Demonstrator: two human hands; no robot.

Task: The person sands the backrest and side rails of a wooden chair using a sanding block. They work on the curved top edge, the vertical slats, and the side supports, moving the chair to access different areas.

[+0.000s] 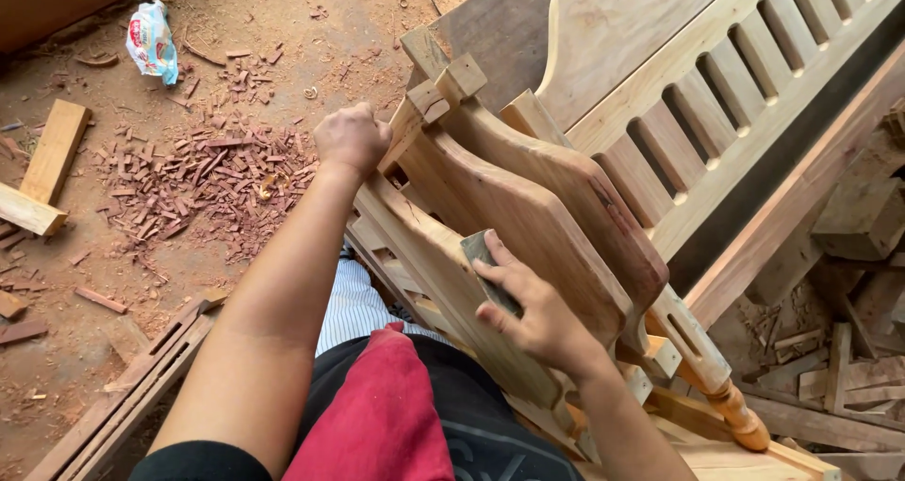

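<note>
Pressed flat beneath the fingers of the right hand (533, 306), a small grey sanding pad (488, 266) lies against the face of a curved wooden armrest (514, 222), the fingers spread over it and the thumb tucked along its lower edge; the left hand (352, 138) is curled shut around the upper end of the same bare-wood frame (429, 113), where a short squared block (460, 77) sticks out of the joint. Seen from just behind the worker's shoulder, the frame leans across the person's lap, its boards tilted from upper left to lower right, with a turned leg (716, 377) poking out at the bottom right. A red cloth (377, 406) covers the near knee over dark trousers, and a striped blue-and-white fabric (353, 302) shows between the left forearm and the timber. Just beyond the armrest stands a pale slatted bench back (716, 94), its short uprights set in a row beneath a broad carved panel. Reddish wood chips (212, 174) lie heaped on the dirt floor (283, 9) to the left, near a pale offcut plank (52, 156) and a crumpled plastic wrapper (151, 40). Dark strips of timber (132, 396) rest at the lower left, and assorted offcuts (848, 349) crowd the ground at the far right
</note>
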